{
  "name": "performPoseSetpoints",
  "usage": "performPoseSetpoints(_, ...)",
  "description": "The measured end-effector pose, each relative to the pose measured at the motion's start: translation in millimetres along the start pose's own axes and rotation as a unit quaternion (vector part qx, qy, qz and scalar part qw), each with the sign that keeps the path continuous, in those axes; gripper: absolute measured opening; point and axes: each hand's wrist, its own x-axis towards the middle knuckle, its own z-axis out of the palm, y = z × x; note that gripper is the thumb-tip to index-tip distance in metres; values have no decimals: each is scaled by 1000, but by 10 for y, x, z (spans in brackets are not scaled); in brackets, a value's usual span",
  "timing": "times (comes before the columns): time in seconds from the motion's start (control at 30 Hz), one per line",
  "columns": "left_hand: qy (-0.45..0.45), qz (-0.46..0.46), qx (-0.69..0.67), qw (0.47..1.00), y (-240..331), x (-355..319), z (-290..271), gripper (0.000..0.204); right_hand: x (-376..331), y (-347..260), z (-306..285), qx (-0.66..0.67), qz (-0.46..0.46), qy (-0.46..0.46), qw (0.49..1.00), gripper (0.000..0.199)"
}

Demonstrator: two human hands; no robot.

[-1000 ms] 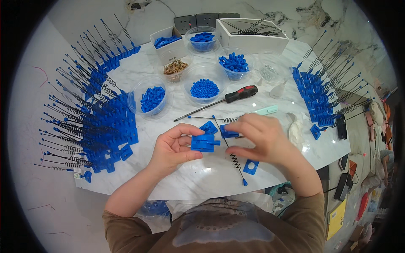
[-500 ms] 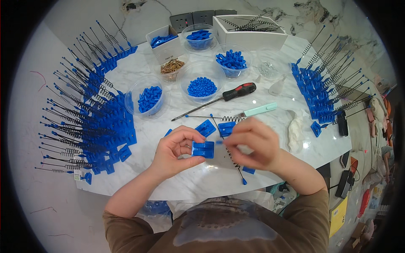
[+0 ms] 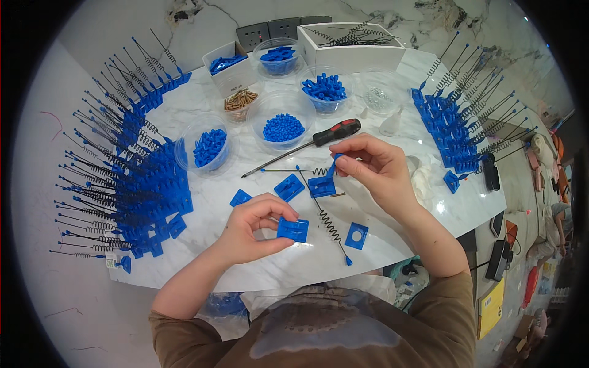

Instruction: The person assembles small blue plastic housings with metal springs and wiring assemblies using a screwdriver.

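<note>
Head view: left hand (image 3: 248,230) grips blue square plate (image 3: 292,229) near table edge (image 3: 294,283).

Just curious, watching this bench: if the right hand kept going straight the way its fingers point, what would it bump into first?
The right hand points left across the table. First in line looks like the thin shaft of the screwdriver, then the clear bowl of blue pieces. Height is hard to judge, so it might pass above the shaft.

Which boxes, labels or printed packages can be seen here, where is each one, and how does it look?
White box: back left of table, open, blue parts inside.
Long white box: back centre, open, thin wires inside.
Yellow package: floor at right, flat, rectangular, dark print.
Small label: table's front left edge, white with green.
No screens or signs.
</note>
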Motion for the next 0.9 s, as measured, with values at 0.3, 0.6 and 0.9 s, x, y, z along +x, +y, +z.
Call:
performPoseSetpoints(0.3,-17,159,313,936,2,51,-39,30,-3,-7,33,-8,-53,-21,998,31)
performPoseSetpoints(0.6,-21,159,341,926,-22,51,-46,37,-28,-5,54,-40,-83,-33,995,31)
performPoseSetpoints(0.9,2,239,385,892,141,-2,-51,36,-32,43,95,-116,-105,-75,985,21)
